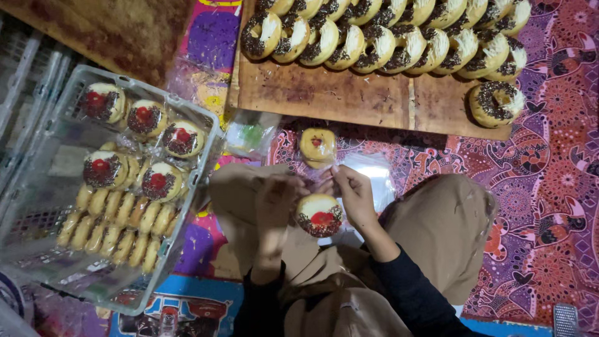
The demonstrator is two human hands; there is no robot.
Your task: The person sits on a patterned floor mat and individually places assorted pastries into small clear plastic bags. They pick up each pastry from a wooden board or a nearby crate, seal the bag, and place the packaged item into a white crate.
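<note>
Patterned purple floor mat; wooden board of sprinkled doughnuts at upper frame, grey crate left. At centre, wrapped doughnut pinched between left hand and right hand, both closed on its wrapper.

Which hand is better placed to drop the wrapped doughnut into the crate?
Left, probably. The left hand grips the wrapped doughnut on the side nearer the crate, which lies to the person's left. The right hand pinches the wrapper from the far side.

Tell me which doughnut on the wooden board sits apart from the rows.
The sprinkled doughnut at the wooden board's right end, alone below the rows.
</note>
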